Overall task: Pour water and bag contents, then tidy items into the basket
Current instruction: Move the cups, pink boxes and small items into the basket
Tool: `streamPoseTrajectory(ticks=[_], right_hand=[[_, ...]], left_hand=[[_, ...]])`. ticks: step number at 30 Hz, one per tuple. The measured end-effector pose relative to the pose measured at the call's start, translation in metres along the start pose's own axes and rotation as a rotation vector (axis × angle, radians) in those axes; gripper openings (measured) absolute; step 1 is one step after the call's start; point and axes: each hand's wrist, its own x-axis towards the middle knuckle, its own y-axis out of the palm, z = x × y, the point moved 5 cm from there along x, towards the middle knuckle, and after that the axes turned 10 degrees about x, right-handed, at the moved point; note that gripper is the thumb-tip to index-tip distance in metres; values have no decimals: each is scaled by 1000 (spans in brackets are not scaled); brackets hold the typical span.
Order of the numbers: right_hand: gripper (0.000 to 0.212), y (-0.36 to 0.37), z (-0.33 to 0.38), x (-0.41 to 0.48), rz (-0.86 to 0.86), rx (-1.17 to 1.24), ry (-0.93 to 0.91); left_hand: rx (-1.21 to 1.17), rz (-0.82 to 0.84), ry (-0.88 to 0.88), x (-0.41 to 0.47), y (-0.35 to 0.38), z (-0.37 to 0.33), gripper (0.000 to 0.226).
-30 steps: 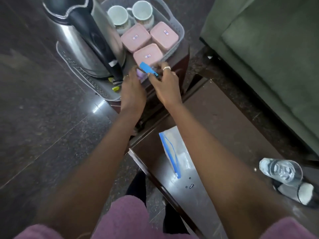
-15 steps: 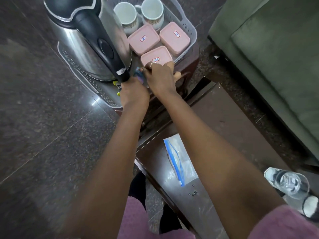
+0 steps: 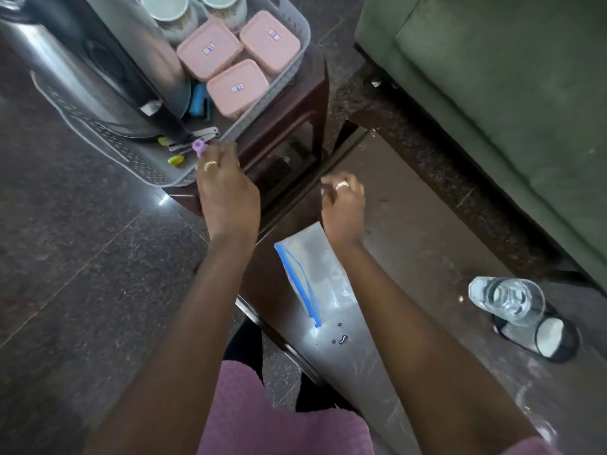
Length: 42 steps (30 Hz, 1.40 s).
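Note:
A grey basket (image 3: 289,65) sits on a brown stool (image 3: 295,106). It holds a steel kettle (image 3: 85,77), two cups (image 3: 170,11), three pink lidded boxes (image 3: 238,88), a blue clip (image 3: 198,100), a purple clip (image 3: 199,147), yellow clips (image 3: 175,160) and metal clips (image 3: 203,133). My left hand (image 3: 226,192) hovers at the basket's near rim, its blurred fingertips beside the purple clip, with nothing seen in its grip. My right hand (image 3: 343,205) is over the dark table (image 3: 420,224), fingers curled in and empty. A clear zip bag (image 3: 312,270) with a blue seal lies by my right wrist.
At the table's right end lies a clear water bottle (image 3: 507,298), resting on a black mesh holder (image 3: 545,339) with white contents. A green sofa (image 3: 492,93) runs along the right. To the left is dark polished floor (image 3: 82,257). Small droplets lie below the bag.
Both hands have pulled back out of the basket toward me. The blue clip my right hand held now lies in the basket beside a pink box. The right hand moved over the table.

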Motion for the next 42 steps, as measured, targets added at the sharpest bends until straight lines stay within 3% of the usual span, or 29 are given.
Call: streamPoseTrajectory(ticks=[2,4,7,10,15,21,25,29,33,42], right_hand=[[22,-9,-36,-19,34,-53,86],[22,-12,-65,-38,89,-85,157],[25,-15,-102,-66,187,-112,262],[32,-18,-123,-90,213,-134,316],[42,-23,-139,-138,93,-112,429],[66,-12,-141,-169,40,170,651],[70,-7,-139,-168,-84,343,847],[58,-4,-145,-159,-180,472,1033],[30,-19,-146,-132,-255,443,961],[30,-78,-37,-3,-306,262,363]], left_hand=[[-48,18,133,-31,16,-17,47],[-131,153,173,-61,40,-26,52],[-209,318,70,-102,76,-25,46],[-137,428,6,-127,104,-19,45],[109,523,118,-128,131,-15,73],[306,555,233,-114,141,-10,96],[330,584,285,-120,145,5,95],[207,599,177,-121,142,15,80],[123,591,44,-106,137,18,53],[-414,330,-100,-41,68,-18,28]])
